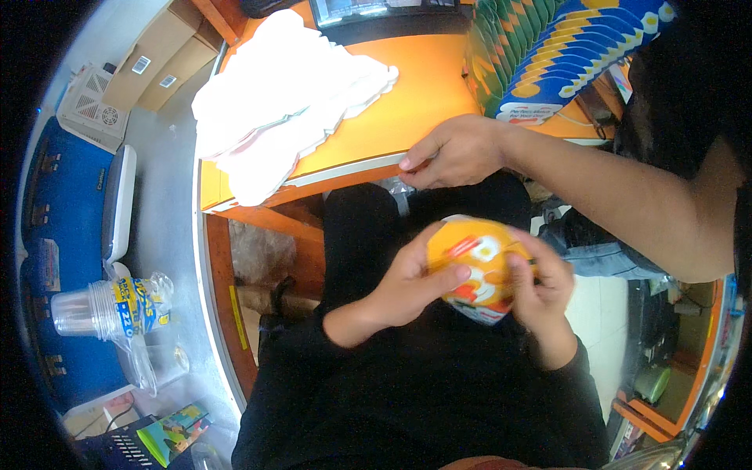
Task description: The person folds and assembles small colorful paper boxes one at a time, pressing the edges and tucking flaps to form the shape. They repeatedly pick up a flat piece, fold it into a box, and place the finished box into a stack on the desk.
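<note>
A yellow-orange printed piece (pixel 478 258), rounded in outline with a picture of an egg on it, is held between my two hands above my lap. It looks like card or paper, but motion blurs it. My left hand (pixel 403 286) grips its left side with the thumb on top. On its right side, my right hand (pixel 543 282) pinches the edge, thumb uppermost. What the fingers do underneath is hidden.
An orange table (pixel 423 70) stands ahead, bearing a white pile of paper-like pieces (pixel 274 94) and a fanned row of blue-and-green printed cartons (pixel 564 63). Another person's hand (pixel 462 153) reaches to its front edge. Stacked plastic cups (pixel 98 309) lie on the grey surface at left.
</note>
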Demonstrator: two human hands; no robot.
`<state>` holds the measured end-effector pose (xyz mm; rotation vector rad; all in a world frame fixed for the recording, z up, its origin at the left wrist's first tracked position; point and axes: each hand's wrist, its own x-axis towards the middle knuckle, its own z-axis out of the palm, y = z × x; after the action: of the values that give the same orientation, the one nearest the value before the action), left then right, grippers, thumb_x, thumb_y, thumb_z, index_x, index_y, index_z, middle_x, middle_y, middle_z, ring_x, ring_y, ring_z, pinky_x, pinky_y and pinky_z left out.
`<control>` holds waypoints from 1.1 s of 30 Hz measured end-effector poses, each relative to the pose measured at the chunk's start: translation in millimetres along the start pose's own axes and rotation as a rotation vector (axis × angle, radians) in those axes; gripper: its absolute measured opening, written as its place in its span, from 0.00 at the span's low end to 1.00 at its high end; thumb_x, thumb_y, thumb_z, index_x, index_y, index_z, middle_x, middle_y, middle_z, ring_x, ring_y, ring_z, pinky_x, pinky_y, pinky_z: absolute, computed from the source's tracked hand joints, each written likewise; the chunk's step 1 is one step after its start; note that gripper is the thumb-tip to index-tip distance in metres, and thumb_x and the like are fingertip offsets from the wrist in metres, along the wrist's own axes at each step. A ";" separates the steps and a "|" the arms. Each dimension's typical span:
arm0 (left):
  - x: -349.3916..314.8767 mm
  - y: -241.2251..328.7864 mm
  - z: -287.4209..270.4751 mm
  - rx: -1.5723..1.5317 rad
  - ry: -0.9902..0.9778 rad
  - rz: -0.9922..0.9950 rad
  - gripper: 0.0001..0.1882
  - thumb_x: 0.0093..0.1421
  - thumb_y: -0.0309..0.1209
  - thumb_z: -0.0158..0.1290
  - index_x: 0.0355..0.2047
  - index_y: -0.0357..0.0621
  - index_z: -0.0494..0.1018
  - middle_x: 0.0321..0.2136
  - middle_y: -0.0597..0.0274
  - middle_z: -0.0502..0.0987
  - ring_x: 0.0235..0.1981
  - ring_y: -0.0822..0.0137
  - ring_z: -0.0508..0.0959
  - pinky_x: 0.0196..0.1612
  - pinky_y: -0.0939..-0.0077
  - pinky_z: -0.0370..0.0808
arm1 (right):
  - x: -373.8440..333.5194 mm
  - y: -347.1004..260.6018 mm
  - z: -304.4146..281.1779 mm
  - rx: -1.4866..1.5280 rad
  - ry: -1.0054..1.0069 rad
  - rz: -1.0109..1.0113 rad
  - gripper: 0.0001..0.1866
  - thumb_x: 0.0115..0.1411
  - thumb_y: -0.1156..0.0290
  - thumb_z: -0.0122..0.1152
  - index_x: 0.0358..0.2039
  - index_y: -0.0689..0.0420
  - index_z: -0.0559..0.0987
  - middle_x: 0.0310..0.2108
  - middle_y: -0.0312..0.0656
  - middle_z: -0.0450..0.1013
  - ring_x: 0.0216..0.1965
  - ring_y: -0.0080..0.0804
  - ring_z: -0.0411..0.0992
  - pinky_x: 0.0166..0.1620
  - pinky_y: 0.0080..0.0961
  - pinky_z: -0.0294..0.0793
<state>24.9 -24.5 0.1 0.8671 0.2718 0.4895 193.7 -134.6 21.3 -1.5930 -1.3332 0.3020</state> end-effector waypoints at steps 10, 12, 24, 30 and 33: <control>-20.2 21.3 -17.6 0.856 -0.194 -0.162 0.20 0.61 0.26 0.59 0.53 0.37 0.72 0.46 0.59 0.79 0.48 0.71 0.78 0.51 0.73 0.74 | 4.5 14.3 10.6 -0.084 0.425 -0.236 0.23 0.57 0.77 0.62 0.54 0.61 0.74 0.57 0.56 0.69 0.59 0.51 0.66 0.62 0.39 0.63; -26.7 10.7 -22.8 0.660 -0.145 -0.120 0.18 0.61 0.29 0.60 0.50 0.37 0.73 0.38 0.60 0.81 0.36 0.74 0.80 0.39 0.76 0.75 | -4.9 13.0 7.7 -0.399 0.317 -0.423 0.20 0.57 0.70 0.64 0.51 0.53 0.78 0.58 0.52 0.69 0.62 0.54 0.60 0.63 0.44 0.58; -35.7 1.7 -33.5 0.288 -0.521 -0.191 0.26 0.51 0.27 0.68 0.51 0.42 0.74 0.53 0.55 0.74 0.53 0.65 0.74 0.55 0.68 0.71 | -30.4 -5.2 24.1 -0.314 -0.038 -0.519 0.24 0.52 0.37 0.61 0.45 0.33 0.82 0.54 0.27 0.74 0.65 0.53 0.53 0.63 0.56 0.40; -34.4 -19.5 -55.2 -0.167 -0.473 -0.413 0.66 0.33 0.47 0.77 0.68 0.38 0.51 0.66 0.52 0.60 0.64 0.59 0.63 0.63 0.61 0.64 | -28.2 -1.9 16.1 -0.136 -0.162 -0.591 0.12 0.55 0.47 0.62 0.35 0.34 0.85 0.52 0.24 0.76 0.62 0.50 0.59 0.64 0.55 0.42; -36.2 -12.6 -39.5 -0.675 -0.176 -0.331 0.66 0.36 0.54 0.74 0.68 0.38 0.51 0.65 0.47 0.60 0.63 0.57 0.66 0.61 0.59 0.67 | -23.7 3.7 15.8 0.037 -0.195 -0.465 0.07 0.55 0.52 0.63 0.30 0.36 0.85 0.50 0.30 0.75 0.61 0.49 0.59 0.64 0.54 0.43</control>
<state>-18.9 -23.9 -33.1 0.1938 0.0714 0.1680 176.1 -146.1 1.7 -1.1986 -1.7899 0.1952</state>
